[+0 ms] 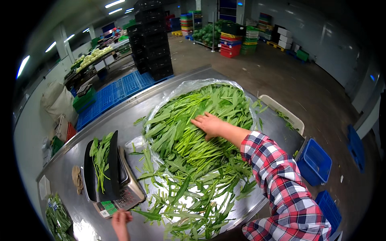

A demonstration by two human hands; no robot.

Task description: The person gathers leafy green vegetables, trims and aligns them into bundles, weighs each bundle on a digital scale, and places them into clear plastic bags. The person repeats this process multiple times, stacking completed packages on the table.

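A large heap of leafy green stems, resembling water spinach [193,105], fills a clear plastic bag [184,87] on the metal table. My right hand [208,124] rests on the heap, fingers spread over the stems. At the lower left, my left hand [120,223] is beside the keypad of a digital scale [129,192], fingers curled; whether it holds anything is unclear. On the scale sits a curved black tray [113,168] with a small bunch of the greens [101,156]. Loose leaves and cut stems [196,205] are scattered in front of the bag.
Bundled greens [57,214], a white container [44,187] and a brown cloth or glove [77,179] lie at the table's left. Beyond the right edge are a beige bin [283,113] and a blue crate [315,162]. Black stacked crates [153,42] stand past the far edge.
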